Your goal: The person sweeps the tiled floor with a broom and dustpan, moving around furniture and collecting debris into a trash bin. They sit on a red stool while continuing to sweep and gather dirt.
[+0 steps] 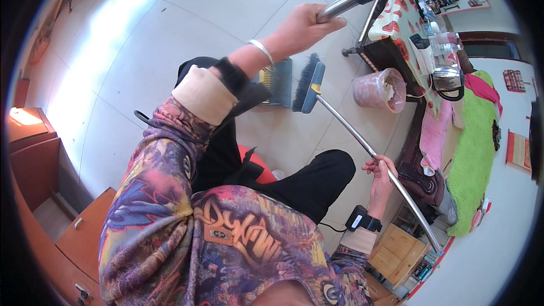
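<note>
My left hand [312, 23] is closed around a metal pole [338, 7] with a dark blue-grey grip, which points to the upper right. The pole's lower part is hidden by my hand and forearm. Beneath that wrist a blue-grey dustpan [281, 87] with yellow teeth lies on the floor, partly covered; its link to the pole cannot be seen. Beside the dustpan, a little apart, rests the broom head [312, 87] with dark bristles. My right hand [381, 174] holds the broom's metal handle [350, 129], with some fingers loosely raised.
A lined waste bin [376, 90] stands right of the broom head, near a table with a patterned cloth [391, 19] bearing bottles and an electric kettle [448, 80]. A seat with a green cover [471, 153] is at the right. Reddish-brown wooden furniture [87, 229] stands at the lower left.
</note>
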`<state>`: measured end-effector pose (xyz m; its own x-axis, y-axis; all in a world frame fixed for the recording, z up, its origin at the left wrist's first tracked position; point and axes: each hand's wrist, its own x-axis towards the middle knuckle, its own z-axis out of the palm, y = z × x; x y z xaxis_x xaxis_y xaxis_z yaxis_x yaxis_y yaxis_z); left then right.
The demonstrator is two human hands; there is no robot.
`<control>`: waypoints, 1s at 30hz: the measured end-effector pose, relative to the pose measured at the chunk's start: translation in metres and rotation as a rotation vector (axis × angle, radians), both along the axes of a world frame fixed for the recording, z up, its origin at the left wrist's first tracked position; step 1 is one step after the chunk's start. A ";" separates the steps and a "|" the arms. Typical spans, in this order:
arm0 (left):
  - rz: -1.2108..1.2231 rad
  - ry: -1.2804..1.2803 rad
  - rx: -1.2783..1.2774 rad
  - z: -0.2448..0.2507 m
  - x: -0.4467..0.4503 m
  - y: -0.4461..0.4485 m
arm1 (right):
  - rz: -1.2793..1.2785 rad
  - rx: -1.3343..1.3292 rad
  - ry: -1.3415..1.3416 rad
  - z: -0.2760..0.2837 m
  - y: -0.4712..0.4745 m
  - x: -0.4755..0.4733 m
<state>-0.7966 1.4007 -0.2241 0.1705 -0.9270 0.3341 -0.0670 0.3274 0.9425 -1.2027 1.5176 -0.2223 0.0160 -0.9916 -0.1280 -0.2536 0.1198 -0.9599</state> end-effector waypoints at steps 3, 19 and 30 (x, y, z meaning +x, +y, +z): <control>0.009 -0.078 -0.057 -0.010 0.001 -0.002 | -0.091 -0.027 -0.065 0.003 0.015 -0.021; -0.179 -0.860 0.207 -0.054 -0.047 0.050 | 0.055 -0.205 0.110 0.056 0.095 -0.029; -0.404 -1.120 0.133 -0.142 -0.090 -0.039 | 0.201 -0.225 0.201 0.098 0.103 -0.034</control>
